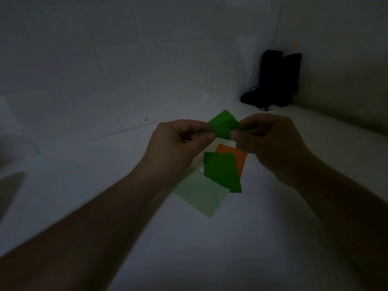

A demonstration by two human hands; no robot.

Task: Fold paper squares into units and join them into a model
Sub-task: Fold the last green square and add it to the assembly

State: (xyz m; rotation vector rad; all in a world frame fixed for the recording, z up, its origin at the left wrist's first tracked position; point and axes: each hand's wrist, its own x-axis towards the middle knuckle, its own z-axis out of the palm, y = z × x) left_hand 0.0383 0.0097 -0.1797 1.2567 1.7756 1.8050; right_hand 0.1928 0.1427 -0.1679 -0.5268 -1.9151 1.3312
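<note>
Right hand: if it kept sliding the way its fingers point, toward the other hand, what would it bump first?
Most likely the left hand. The right hand pinches the dark green folded paper, which the left hand also pinches, thumbs nearly facing. Depth is hard to judge in this dim view.

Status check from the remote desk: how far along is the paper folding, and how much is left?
Early. No joined model shows. In hand: both the left hand and right hand pinch a partly folded green paper above the table. Left: the dark green sheet, orange sheet and pale green sheet lie flat, overlapping.
</note>
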